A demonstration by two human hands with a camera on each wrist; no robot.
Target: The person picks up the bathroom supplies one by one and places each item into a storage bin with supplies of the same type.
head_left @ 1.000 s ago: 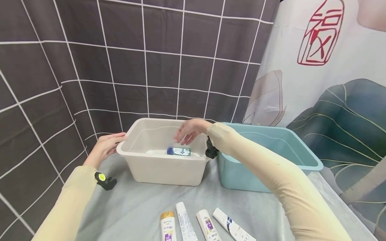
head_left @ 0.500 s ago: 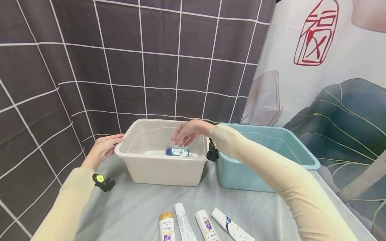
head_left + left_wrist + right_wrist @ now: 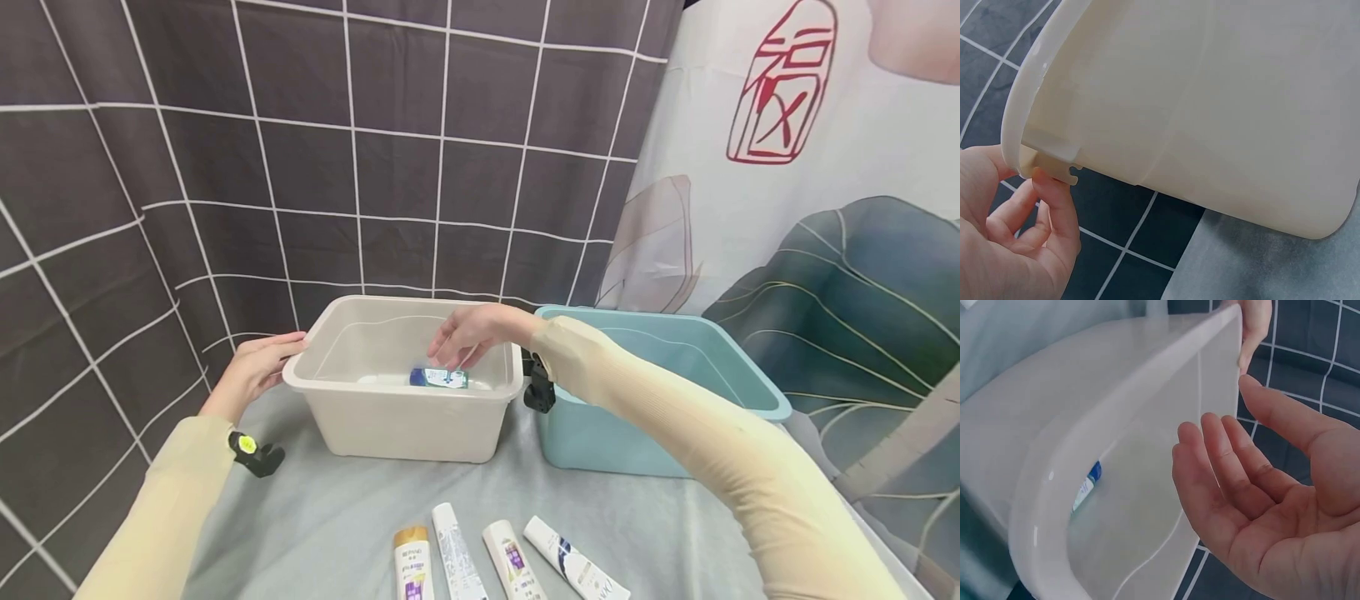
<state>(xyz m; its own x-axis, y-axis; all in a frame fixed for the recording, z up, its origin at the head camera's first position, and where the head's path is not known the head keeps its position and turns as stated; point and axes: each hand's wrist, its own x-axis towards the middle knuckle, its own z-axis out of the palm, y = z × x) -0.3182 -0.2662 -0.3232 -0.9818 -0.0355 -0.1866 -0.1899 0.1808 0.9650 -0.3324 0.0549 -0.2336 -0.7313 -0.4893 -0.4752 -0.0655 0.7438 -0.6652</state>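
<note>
Head view: a left hand [image 3: 258, 367] pinches a cream bin [image 3: 408, 425] by its rim [image 3: 1014, 119] while the right hand [image 3: 474, 330], thumb [image 3: 1285, 415] spread from loosely curved fingers [image 3: 1194, 475], hovers over a bottle [image 3: 438, 380] lying inside.

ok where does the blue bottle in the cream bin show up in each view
Head: the blue bottle is just left of and below centre.
Left wrist: not in it.
Right wrist: left of centre, partly hidden by the near rim.
Shared landmark: the cream bin, with the left hand at its rim.
</note>
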